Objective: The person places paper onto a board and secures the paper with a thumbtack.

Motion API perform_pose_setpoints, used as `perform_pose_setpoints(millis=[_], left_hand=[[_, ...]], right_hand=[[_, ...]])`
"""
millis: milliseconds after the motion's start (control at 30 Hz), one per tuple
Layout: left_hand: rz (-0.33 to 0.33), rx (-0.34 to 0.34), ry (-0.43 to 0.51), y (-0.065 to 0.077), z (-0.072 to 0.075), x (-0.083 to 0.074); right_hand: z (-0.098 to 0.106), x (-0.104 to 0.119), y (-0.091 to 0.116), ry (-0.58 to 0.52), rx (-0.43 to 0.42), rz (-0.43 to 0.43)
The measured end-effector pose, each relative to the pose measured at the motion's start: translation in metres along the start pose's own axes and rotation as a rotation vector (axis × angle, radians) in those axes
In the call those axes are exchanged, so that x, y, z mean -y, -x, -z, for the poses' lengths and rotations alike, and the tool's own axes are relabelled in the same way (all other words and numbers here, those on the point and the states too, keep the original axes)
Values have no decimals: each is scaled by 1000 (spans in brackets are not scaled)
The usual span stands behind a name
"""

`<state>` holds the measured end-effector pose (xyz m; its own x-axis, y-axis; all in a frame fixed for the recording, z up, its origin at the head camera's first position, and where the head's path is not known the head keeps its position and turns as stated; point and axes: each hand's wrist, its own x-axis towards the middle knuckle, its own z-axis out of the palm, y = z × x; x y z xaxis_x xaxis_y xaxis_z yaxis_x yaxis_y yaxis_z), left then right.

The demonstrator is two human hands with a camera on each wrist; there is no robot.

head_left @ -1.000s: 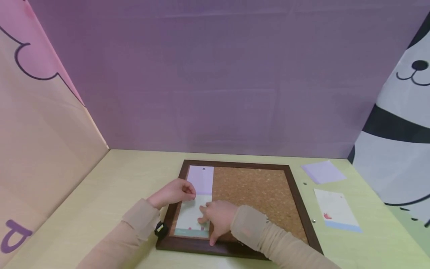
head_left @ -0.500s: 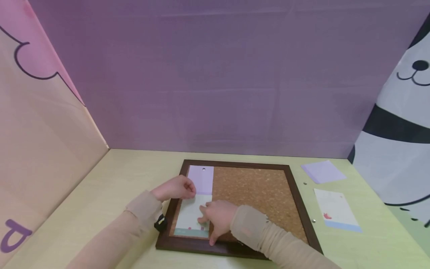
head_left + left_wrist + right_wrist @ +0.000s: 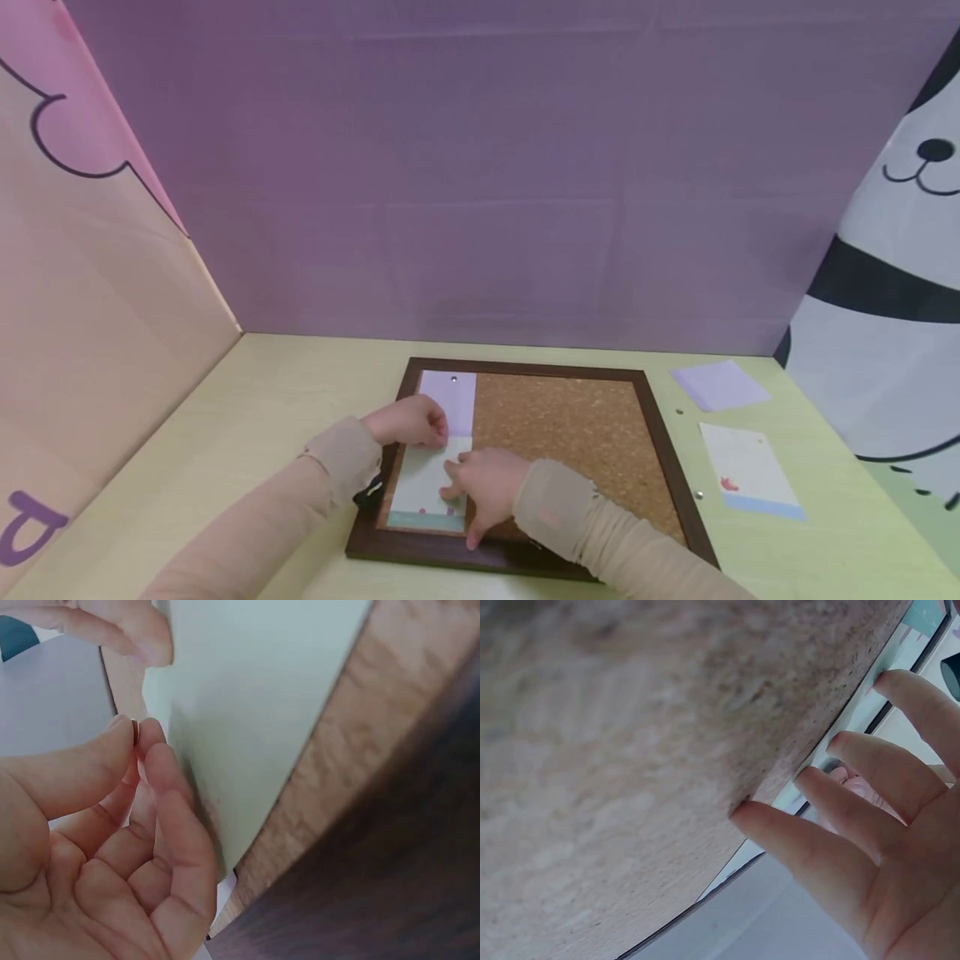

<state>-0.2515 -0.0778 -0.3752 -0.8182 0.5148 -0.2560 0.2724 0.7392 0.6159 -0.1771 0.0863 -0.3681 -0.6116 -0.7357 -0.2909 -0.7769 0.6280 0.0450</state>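
Observation:
My left hand (image 3: 411, 421) pinches a small round thumbtack (image 3: 136, 733) between thumb and fingertip, just above the upper part of a pale card (image 3: 426, 483). That card has a green band along its bottom and lies on the left side of a framed corkboard (image 3: 562, 417). Spread across the card's right edge are the fingers of my right hand (image 3: 491, 485), resting on card and cork. Directly above the pale card lies a lilac card (image 3: 459, 404), with a silver thumbtack (image 3: 453, 379) near its top. The pinched tack is hidden in the head view.
To the board's right, on the table (image 3: 300, 375), lie another lilac card (image 3: 720, 386) and a white card with a blue band (image 3: 750, 467). Two loose thumbtacks sit near them, one far (image 3: 679, 411) and one near (image 3: 699, 495). A dark wooden frame (image 3: 652, 433) borders the cork.
My left hand has shifted slightly right over the pale card, still pinching. My right hand stays in place on the card's edge.

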Motion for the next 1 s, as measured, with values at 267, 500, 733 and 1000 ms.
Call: perform_pose_setpoints(millis=[267, 500, 733, 1000], left_hand=[[15, 13, -41, -7, -3, -2], [41, 31, -52, -11, -3, -1], [66, 39, -49, -13, -1, -2], [87, 28, -60, -15, -1, -3]], right_hand=[[-2, -1, -1, 8, -3, 1], [-2, -1, -1, 23, -15, 8], [-4, -1, -3, 15, -25, 13], [-4, -1, -2, 31, -25, 7]])
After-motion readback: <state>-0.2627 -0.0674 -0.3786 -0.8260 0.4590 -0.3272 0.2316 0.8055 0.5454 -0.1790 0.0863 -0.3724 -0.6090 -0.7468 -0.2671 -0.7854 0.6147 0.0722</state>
